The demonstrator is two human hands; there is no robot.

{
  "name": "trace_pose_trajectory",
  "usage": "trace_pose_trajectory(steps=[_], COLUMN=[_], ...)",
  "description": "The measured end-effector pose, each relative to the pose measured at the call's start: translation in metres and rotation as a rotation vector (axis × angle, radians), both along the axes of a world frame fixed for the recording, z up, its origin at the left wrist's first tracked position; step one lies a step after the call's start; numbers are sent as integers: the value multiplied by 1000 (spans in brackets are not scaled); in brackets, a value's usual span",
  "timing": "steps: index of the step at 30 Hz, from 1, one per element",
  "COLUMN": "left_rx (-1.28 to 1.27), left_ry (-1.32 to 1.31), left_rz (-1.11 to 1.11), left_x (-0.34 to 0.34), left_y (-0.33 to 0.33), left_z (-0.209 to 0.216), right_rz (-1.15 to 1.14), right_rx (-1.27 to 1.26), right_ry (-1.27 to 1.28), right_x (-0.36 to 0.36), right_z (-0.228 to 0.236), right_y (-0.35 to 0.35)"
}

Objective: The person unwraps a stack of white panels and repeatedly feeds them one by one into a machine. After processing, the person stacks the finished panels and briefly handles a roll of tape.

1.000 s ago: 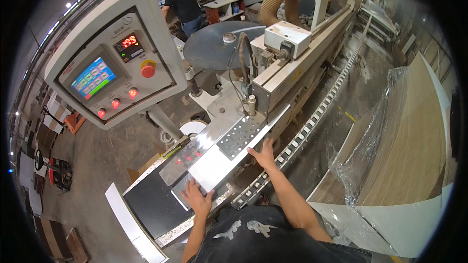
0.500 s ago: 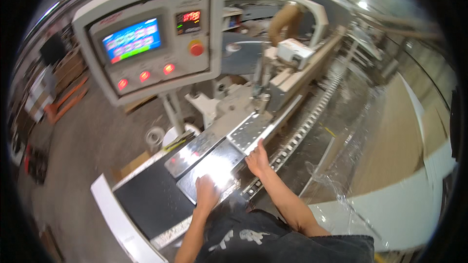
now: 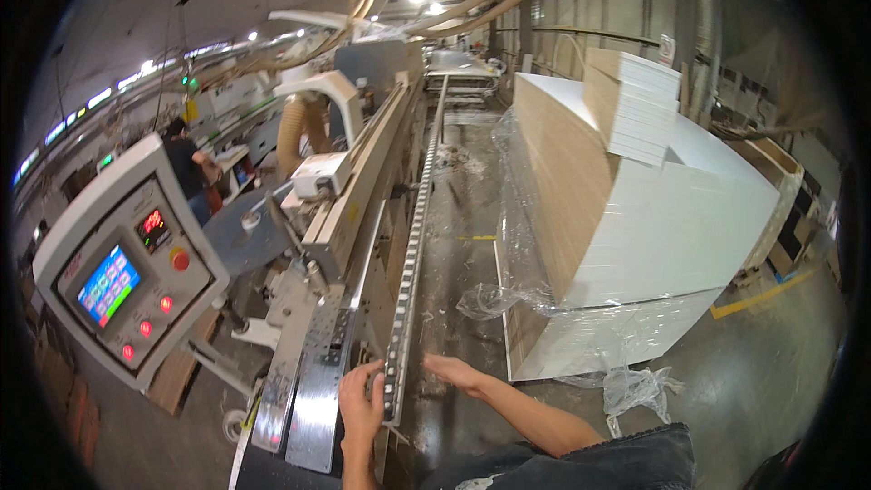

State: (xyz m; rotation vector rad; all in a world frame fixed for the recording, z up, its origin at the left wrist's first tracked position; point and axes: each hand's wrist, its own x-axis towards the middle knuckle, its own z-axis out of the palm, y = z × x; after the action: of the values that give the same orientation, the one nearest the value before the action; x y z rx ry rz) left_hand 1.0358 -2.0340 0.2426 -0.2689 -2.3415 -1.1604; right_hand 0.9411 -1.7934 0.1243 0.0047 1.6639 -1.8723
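My left hand (image 3: 361, 399) is over the right edge of the shiny metal plate (image 3: 316, 413), beside the near end of the roller rail (image 3: 410, 268). Its fingers and thumb are apart, and nothing shows in it. Right of the rail, my right hand (image 3: 451, 370) hangs in the air with fingers stretched out and nothing in it. A thin white panel edge (image 3: 370, 249) runs along the side of the long machine (image 3: 363, 172), ahead of both hands and touched by neither.
To the left stands a control panel (image 3: 127, 263) with a lit screen and red buttons. A tall stack of white and brown boards (image 3: 626, 236), partly wrapped in clear plastic film (image 3: 635, 390), rises on the right. Another person (image 3: 186, 172) stands beyond the panel.
The view has swung right and upward. My right hand has come away from the white edge out over the floor. My left hand has shifted from the metal plate toward the rail.
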Motion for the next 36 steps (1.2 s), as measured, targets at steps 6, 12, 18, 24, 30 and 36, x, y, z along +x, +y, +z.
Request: trace_pose_trajectory(steps=[6, 12, 18, 24, 30, 36], left_rx=[-168, -404, -604, -960, -969, -1026], left_ry=[350, 752, 1177, 1022, 990, 1128], left_rz=[-221, -424, -337, -348, -388, -346], left_x=[-74, -123, -183, -233, -225, -236], left_y=[131, 320, 488, 532, 524, 510], left_z=[121, 277, 405, 473, 478, 486], right_rz=[-285, -559, -815, -960, -943, -707], right_rx=[-12, 57, 41, 96, 151, 204], right_ry=[192, 227, 272, 240, 272, 458], right_x=[73, 137, 201, 239, 223, 205], right_z=[12, 37, -36, -63, -9, 68], right_y=[169, 306, 406, 450, 459, 443])
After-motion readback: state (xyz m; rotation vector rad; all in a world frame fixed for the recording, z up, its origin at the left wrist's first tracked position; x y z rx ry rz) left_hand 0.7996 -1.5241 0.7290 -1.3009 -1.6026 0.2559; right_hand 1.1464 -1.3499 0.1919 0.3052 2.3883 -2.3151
